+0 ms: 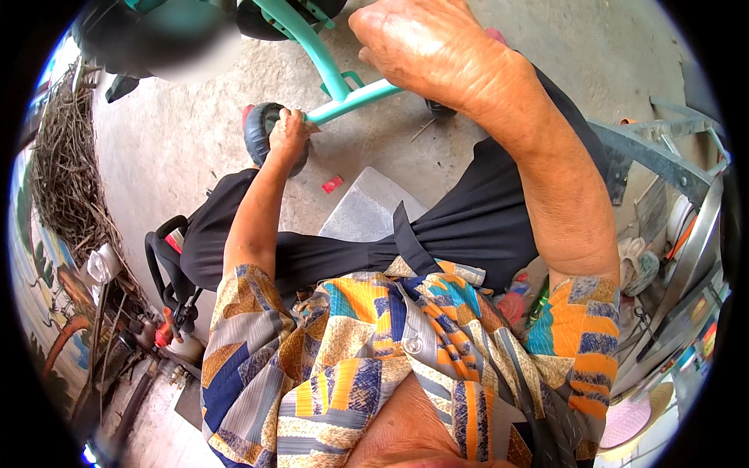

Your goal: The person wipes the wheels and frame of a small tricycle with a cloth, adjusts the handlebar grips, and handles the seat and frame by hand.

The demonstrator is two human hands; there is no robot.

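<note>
The teal tubular crossbar (360, 101) ran lengthwise rightward from the left hand (289, 131), bent-fingered at the black wheel (256, 134), toward the right hand (413, 43); neither hand's grip was determinable.

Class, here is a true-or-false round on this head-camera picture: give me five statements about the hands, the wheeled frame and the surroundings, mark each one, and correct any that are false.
1. The left hand is at the black wheel. True.
2. The right hand is lower in the picture than the left hand. False: it is higher.
3. The frame is teal. True.
4. The small red scrap lies to the right of the pale grey block. False: it lies to the left of it.
5. The dry twigs are on the right side of the picture. False: they are on the left side.
</note>
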